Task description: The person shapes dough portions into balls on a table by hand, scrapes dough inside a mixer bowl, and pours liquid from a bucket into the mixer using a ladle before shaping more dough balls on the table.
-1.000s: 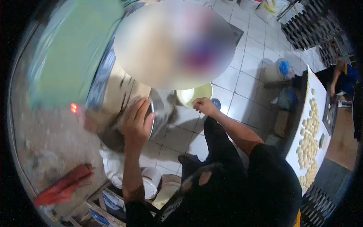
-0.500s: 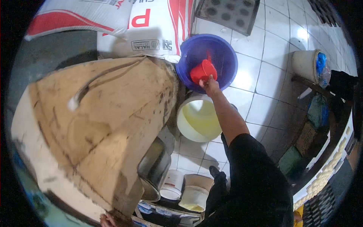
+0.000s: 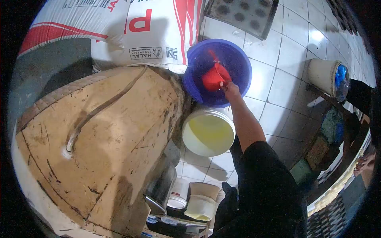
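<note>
1 red cup [image 3: 214, 77] shows in the head view, over the blue-purple basin [image 3: 243, 63] at the frame's upper middle; from here I see the right hand [image 3: 228, 87] grasping it by its near side. A pale bucket [image 3: 208, 137] stands just below the basin in the frame. At upper left lie printed sacks [image 3: 139, 33]. I cannot tell the left hand's state.

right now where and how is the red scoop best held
Probably by the red scoop's near edge, where the right hand grips it, coming over the purple basin from the person's side: that edge faces them, and basin walls surround it. Fingers hide any handle.
</note>
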A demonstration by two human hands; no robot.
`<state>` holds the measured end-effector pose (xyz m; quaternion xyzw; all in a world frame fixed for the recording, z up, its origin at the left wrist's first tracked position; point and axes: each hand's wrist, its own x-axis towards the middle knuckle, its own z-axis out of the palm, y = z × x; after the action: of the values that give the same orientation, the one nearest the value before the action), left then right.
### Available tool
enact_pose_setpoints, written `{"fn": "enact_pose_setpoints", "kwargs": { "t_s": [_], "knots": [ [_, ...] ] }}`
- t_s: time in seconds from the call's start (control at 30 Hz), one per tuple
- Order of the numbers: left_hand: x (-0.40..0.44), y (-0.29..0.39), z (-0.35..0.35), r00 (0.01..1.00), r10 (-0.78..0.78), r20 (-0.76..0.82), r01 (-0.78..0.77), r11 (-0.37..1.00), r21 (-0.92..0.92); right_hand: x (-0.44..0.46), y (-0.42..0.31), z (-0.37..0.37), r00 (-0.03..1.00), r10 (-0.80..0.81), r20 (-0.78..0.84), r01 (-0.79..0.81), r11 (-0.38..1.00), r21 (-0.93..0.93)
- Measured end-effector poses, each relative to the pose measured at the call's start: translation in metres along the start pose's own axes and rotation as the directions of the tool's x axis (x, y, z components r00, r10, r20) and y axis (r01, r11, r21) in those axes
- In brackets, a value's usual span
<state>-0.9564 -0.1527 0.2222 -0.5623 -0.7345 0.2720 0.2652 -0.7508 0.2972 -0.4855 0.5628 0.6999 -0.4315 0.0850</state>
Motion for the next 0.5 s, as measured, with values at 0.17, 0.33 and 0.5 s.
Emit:
{"fn": "enact_pose_setpoints", "kwargs": {
  "t_s": [0.17, 0.33, 0.5],
  "knots": [
    [-0.003, 0.000, 0.001, 1.000, 0.004, -0.013, -0.004, 1.000, -0.014, 0.000, 0.028, 0.011, 0.983, -0.169, -0.067, 0.170, 0.985, 0.019],
    [-0.012, -0.005, -0.005, 1.000, -0.009, -0.025, 0.008, 1.000, -0.030, -0.020, 0.012, -0.017, 0.979, -0.204, 0.001, 0.203, 0.976, -0.082],
    [-0.023, 0.003, -0.008, 0.993, -0.050, -0.108, 0.041, 0.995, -0.086, -0.092, -0.024, -0.091, 0.981, -0.191, 0.025, 0.191, 0.957, -0.219]
  ]
}}
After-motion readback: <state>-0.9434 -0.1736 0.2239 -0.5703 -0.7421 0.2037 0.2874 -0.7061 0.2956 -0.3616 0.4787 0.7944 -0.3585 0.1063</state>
